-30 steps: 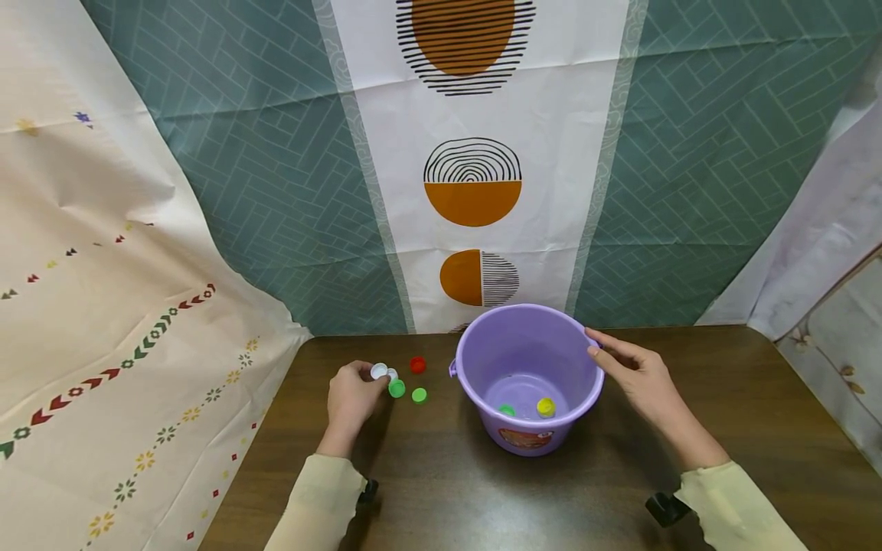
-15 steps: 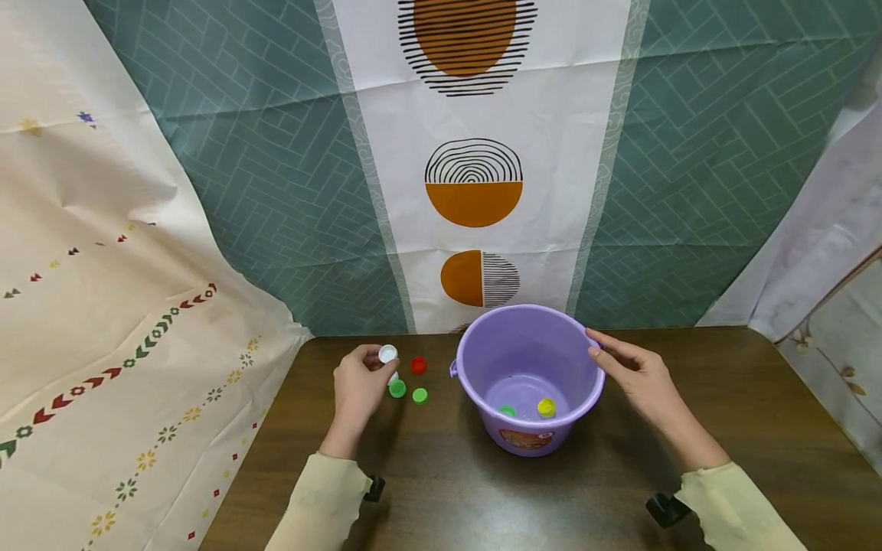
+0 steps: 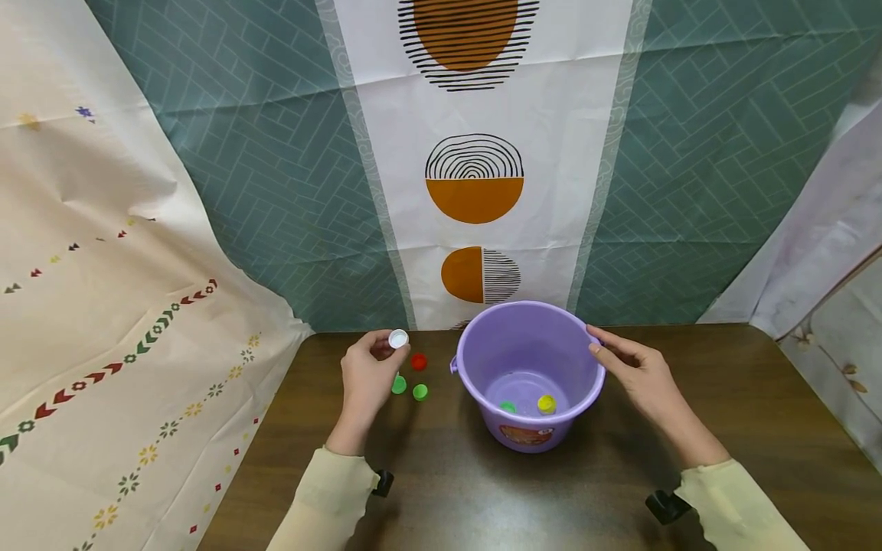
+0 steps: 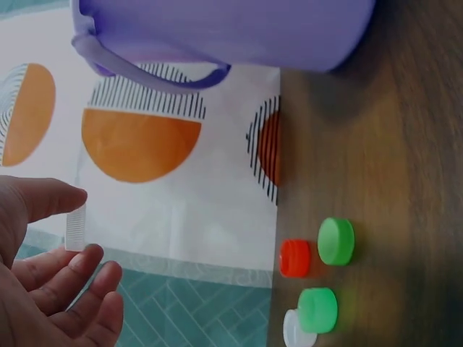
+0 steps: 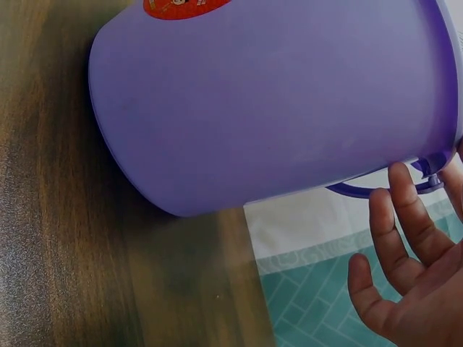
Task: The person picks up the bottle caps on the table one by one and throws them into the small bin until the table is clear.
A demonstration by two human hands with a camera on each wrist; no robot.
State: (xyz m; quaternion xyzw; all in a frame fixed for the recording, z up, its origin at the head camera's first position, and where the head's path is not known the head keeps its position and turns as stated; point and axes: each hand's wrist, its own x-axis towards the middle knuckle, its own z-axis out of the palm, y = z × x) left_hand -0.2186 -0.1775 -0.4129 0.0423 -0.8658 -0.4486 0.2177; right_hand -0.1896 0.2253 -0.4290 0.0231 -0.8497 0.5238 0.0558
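Observation:
My left hand (image 3: 367, 373) pinches a white bottle cap (image 3: 398, 339) between thumb and fingers, raised over the table at the left. In the left wrist view the held cap (image 4: 75, 228) shows its ridged side. Below lie a red cap (image 3: 419, 362), two green caps (image 3: 420, 392) and a second white cap (image 4: 298, 330), the white one tucked behind a green one. My right hand (image 3: 644, 379) holds the right rim of the purple bucket (image 3: 524, 337), thumb at the rim and fingers along the outside. Inside the bucket are a green cap (image 3: 507, 407) and a yellow cap (image 3: 547, 404).
The brown wooden table (image 3: 441, 490) meets a patterned cloth (image 3: 482, 115) hanging behind it. A cream cloth (image 3: 138, 344) drapes along the left side. The bucket's handle (image 4: 145, 76) hangs at its side.
My left hand has lifted the white cap off the table and moved up and a little to the right with it. The right hand stays at the bucket's rim.

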